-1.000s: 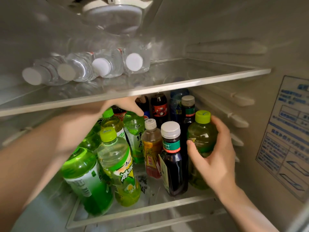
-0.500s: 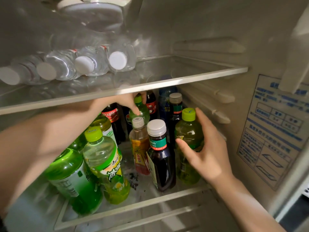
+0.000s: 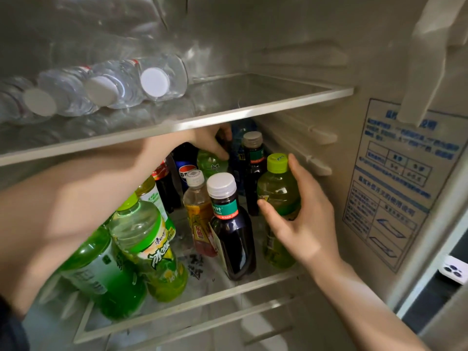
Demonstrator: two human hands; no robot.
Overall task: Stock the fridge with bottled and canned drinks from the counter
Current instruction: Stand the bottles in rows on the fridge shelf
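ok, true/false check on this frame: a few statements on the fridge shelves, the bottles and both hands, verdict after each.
1. The clear plastic water bottles on the upper glass shelf lie on their sides. True.
2. The right hand grips the dark bottle with the white cap. False: it grips the yellow-green bottle with the lime cap; the dark bottle stands free beside it.
3. The left hand reaches under the upper shelf, fingers curled over a small green bottle at the back. True.
4. The bottles on the lower shelf lie flat. False: they stand upright.
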